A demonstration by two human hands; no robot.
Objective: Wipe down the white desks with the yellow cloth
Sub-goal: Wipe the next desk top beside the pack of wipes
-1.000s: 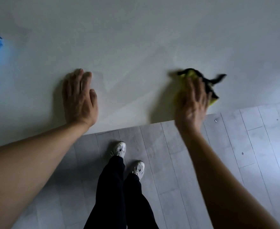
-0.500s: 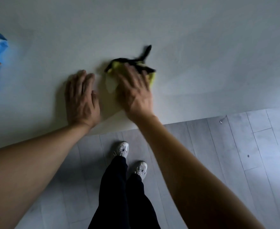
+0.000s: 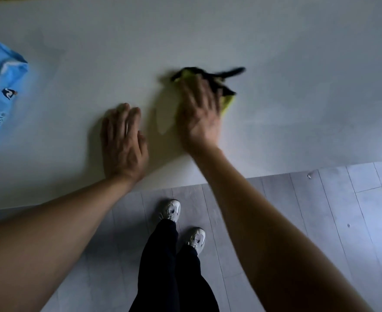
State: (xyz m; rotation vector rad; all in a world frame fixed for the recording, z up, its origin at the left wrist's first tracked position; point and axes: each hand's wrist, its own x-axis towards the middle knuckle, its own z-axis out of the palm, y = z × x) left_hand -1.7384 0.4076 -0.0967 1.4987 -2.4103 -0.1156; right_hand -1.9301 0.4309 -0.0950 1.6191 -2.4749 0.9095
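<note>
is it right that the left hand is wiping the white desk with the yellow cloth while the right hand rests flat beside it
Not quite: the hands are swapped. In the head view the right hand presses the yellow cloth on the white desk, while the left hand rests flat on the desk beside it, holding nothing. The rest stands.

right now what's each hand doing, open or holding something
Left hand: open, flat on the desk, holding nothing.
Right hand: open, fingers pressing the cloth onto the desk.
</note>
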